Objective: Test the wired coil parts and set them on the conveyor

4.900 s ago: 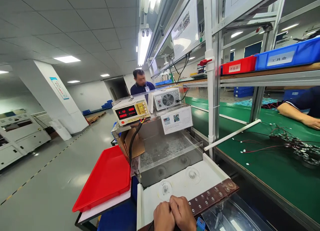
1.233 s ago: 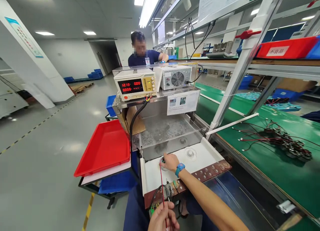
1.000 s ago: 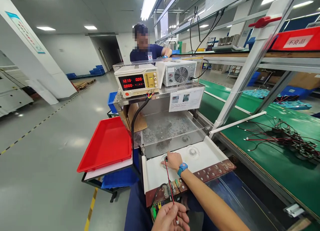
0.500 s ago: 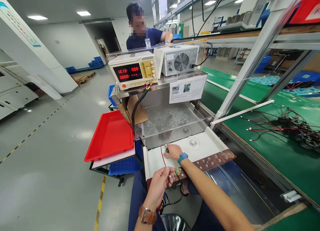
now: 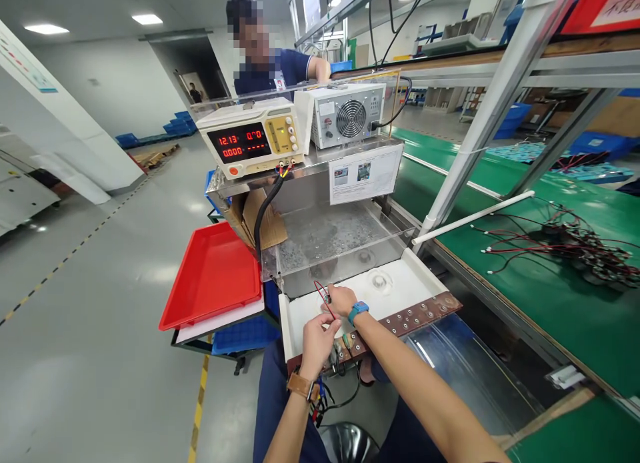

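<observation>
In the head view, my right hand (image 5: 343,300) is closed on a small wired part with a bit of green circuit board showing; my fingers cover most of it. It is over the left of the white panel (image 5: 360,301), near one of the round clear fittings. From the part a thin red wire (image 5: 320,289) bends round toward me. My left hand (image 5: 319,336) pinches this wire, just in front of my right hand. Below both hands runs a brown strip (image 5: 420,311) with metal studs and a green clip (image 5: 347,341).
A power supply (image 5: 250,139) with red digits and a grey fan unit (image 5: 350,116) stand on the metal shelf. A red tray (image 5: 215,276) is at left. Several wired parts (image 5: 585,246) are piled on the green bench (image 5: 530,303). Another person (image 5: 275,66) is behind the shelf.
My hands, clasped on the panel at first, later hold the wired part and its red wire. Since then my left hand has moved forward along the wire, close to my right hand.
</observation>
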